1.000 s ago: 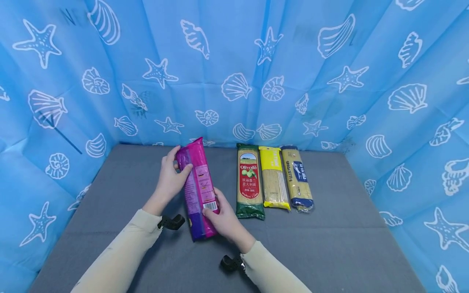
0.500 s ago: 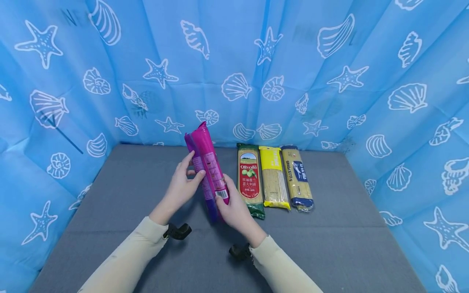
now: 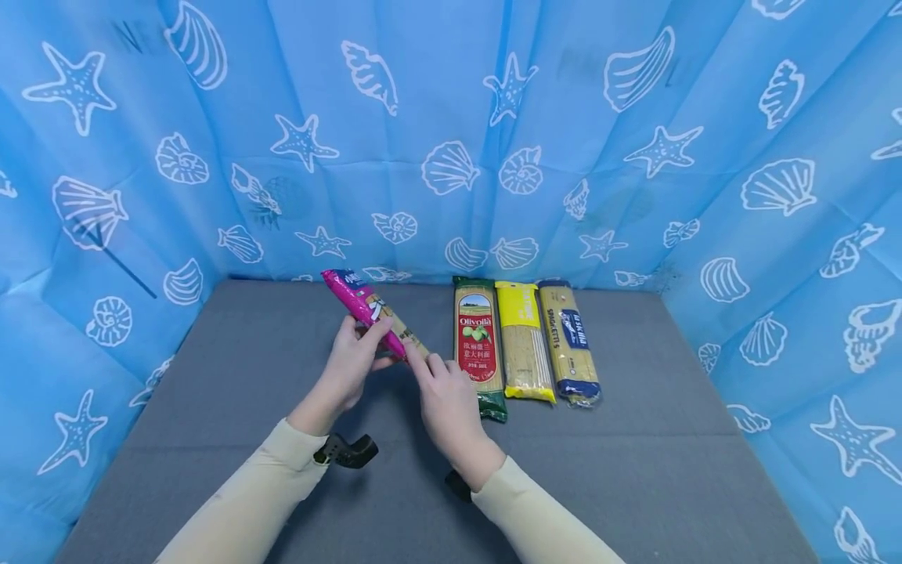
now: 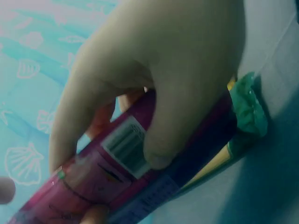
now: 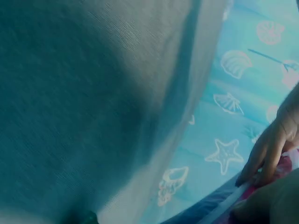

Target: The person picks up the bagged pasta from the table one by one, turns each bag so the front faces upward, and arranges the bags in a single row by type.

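A long magenta pasta packet (image 3: 352, 296) is held above the grey table (image 3: 634, 454), slanting from far left down to near right. My left hand (image 3: 366, 337) grips its middle from the left, thumb over the top. My right hand (image 3: 423, 364) holds the lower end, forefinger laid along it. Curled fingers and a thumb wrap the magenta packet (image 4: 93, 177) in the left wrist view, next to its barcode label (image 4: 124, 144). The right wrist view catches only fingers (image 5: 266, 154) on the packet's edge at the far right.
Three pasta packets lie side by side right of my hands: a green and red one (image 3: 478, 345), a yellow one (image 3: 521, 341) and a clear one with a blue label (image 3: 569, 341). Blue seashell curtains (image 3: 451, 117) wall in the table on three sides.
The magenta packet has gone from standing nearly upright with its back label showing to a lower slant, top end tipped left. Both hands shifted slightly right and further away.
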Tool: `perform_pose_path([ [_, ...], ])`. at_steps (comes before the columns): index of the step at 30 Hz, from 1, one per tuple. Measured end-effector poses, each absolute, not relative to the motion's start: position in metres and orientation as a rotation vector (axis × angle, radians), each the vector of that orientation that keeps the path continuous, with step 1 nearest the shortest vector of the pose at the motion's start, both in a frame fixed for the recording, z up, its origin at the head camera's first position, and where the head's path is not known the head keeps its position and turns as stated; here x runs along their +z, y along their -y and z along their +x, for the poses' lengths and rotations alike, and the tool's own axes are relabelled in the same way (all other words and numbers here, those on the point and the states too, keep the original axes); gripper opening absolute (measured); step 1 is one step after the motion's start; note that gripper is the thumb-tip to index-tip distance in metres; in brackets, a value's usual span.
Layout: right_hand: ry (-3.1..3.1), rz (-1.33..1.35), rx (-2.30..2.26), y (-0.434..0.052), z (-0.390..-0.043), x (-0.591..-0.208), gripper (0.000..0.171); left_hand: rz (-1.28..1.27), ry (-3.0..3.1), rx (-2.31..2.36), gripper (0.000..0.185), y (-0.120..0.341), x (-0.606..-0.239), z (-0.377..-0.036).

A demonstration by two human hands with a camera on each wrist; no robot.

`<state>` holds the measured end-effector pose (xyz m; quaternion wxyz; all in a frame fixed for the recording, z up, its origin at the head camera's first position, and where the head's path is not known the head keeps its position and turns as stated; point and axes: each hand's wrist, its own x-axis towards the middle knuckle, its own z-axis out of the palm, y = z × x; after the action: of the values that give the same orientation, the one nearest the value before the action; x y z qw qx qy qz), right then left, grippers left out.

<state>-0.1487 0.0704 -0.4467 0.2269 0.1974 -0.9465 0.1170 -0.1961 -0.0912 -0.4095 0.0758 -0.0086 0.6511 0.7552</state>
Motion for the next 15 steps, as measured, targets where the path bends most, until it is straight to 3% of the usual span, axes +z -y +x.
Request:
perform_pose_path([
  [8, 2.6, 0.528, 0.293, -0.063, -0.141, -0.456, 0.079, -0.299, -1.959, 2.295, 0.06, 0.088, -0.421, -0.199],
  [15, 2.653, 0.534, 0.24, -0.059, -0.13, -0.455, 0.078, -0.355, -1.951, 2.325, 0.058, 0.087, -0.428, -0.202],
])
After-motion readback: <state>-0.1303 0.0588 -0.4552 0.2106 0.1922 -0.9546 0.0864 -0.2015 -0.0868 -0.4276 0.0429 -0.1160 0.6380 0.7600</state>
